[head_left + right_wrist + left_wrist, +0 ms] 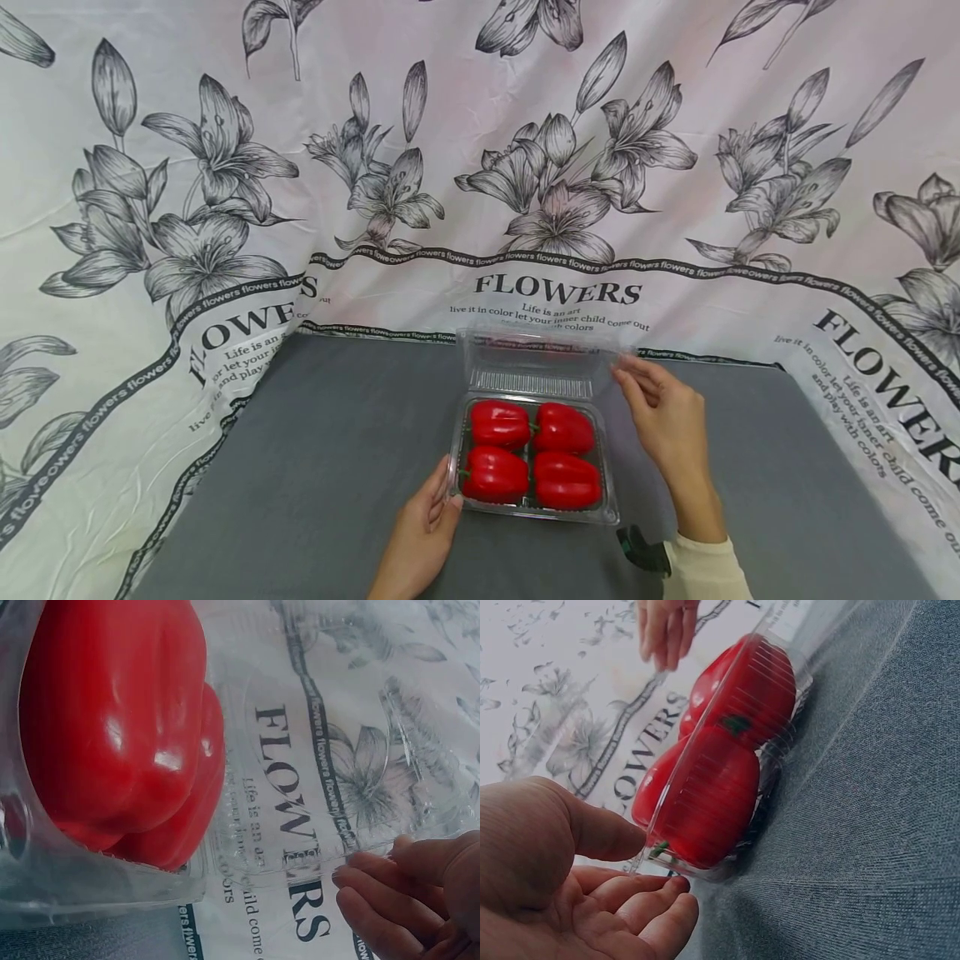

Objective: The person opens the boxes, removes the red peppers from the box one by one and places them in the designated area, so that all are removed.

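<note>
Several red bell peppers point(498, 475) sit in two rows in a clear plastic clamshell box point(540, 515). Its hinged lid point(528, 362) stands raised at the back. My left hand point(422, 529) pinches the box's front left corner, thumb above the rim and fingers below, as the left wrist view shows. At the lid's right edge my right hand point(667, 417) holds the thin plastic between thumb and fingertips. In the right wrist view the transparent lid point(300, 874) reaches from the box to that hand, with one red pepper point(112, 720) close to the camera.
The box rests on a grey cloth-covered tabletop point(315, 467). Behind and on both sides hangs a white curtain point(405, 292) printed with flowers and lettering. A dark strap piece point(643, 552) juts out by the right sleeve point(705, 567).
</note>
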Demonstrator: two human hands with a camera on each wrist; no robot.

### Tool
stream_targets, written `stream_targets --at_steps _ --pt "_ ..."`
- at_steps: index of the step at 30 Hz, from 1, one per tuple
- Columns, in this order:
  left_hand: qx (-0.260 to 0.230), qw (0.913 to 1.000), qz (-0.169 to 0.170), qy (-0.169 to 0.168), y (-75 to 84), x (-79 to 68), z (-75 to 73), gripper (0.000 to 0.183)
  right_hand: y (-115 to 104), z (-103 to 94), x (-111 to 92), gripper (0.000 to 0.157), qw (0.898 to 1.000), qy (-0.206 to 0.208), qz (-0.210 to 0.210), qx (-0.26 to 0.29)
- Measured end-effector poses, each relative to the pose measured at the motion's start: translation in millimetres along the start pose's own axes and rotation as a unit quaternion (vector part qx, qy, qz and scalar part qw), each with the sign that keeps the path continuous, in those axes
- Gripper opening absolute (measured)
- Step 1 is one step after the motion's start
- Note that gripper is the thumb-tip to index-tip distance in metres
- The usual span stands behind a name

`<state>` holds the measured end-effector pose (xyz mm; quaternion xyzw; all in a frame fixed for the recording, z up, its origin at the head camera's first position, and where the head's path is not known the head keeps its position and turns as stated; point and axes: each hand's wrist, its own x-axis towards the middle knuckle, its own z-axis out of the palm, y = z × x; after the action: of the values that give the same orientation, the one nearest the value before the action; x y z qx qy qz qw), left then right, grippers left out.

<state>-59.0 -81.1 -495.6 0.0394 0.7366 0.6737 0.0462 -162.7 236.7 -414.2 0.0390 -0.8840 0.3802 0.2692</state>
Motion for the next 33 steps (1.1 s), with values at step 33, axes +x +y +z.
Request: stream_targets --at_steps 33 --pt "0.001 1.0 0.001 0.005 1.9 -0.1 1.8 0.061 7 10.7 18 0.028 0.998 -0.052 0.016 -0.016"
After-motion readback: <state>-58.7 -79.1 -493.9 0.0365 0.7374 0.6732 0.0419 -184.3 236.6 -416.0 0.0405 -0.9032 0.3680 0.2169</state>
